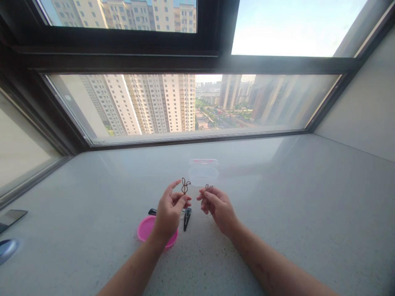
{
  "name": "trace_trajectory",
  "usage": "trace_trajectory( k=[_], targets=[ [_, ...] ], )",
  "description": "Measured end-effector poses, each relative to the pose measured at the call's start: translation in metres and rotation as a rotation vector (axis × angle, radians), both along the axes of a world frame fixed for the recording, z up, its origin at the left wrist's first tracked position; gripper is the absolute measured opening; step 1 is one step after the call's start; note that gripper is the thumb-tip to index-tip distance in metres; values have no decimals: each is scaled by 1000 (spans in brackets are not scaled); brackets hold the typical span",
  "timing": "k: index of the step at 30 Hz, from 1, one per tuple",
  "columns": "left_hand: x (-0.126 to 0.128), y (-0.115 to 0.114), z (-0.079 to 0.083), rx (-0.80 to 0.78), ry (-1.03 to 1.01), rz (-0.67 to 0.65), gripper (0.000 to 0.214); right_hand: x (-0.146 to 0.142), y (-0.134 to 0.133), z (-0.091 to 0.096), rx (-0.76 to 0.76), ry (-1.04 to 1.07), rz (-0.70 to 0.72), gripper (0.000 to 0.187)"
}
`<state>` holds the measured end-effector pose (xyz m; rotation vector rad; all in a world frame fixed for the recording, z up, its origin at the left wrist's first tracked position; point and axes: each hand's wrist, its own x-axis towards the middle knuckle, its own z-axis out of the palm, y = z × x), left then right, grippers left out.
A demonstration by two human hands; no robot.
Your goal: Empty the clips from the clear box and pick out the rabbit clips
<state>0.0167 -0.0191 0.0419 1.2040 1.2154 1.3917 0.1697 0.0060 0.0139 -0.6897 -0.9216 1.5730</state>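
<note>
Fingers (177, 197) of the L hand (168, 211) are closed on a small brown wire bunny (185, 186), w/ two loops up like ears and a short stem down into the grip. Thumb and middle fingers seem to pinch the stem, but the exact contact is partly hidden; L index points up and out, clear of the wire. R hand (219, 209) is also closed, its thumb and fingertips (206, 196) pinching a smaller wire piece (209, 188) just above them. Its shape is hard to make out at this size. Both pieces sit at the fingertips, not down in the palms, which is the right hold for fine wire: light pressure low on the piece, loops left free, so nothing gets bent out of shape. Both hands are level and near each other, w/ a narrow gap btwn the two pieces, so each stays in clear view. Just past the fingertips is a clear plastic box (203, 172) w/ a pink edge. Below the R side of the L hand lies a black hair clip (187, 218), w/ a second black clip (152, 211) partly hidden behind the L hand. A pink round lid (146, 228) sits under that hand. All of it is on a pale stone sill (277, 185) below a big window (191, 102).
</note>
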Motion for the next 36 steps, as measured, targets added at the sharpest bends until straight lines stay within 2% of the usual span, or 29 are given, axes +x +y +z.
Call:
trace_trajectory(
  k=[2, 8, 14, 26, 36],
  targets=[
    [0, 0, 0, 3, 16, 4, 55, 0, 0, -1, 13, 2, 3, 14],
    [0, 1, -5, -5, 12, -6, 36, -1, 1, -2, 32, -18, 6, 15],
    [-1, 2, -8, 21, 14, -6, 34, -2, 2, -3, 28, -23, 7, 17],
    [-1, 2, -3, -11, -21, -34, 18, -4, 2, -4, 28, -74, -3, 24],
    [-2, 2, -2, -53, -89, 0, 18, -6, 3, -6, 32, -105, 2, 28]
  ],
)
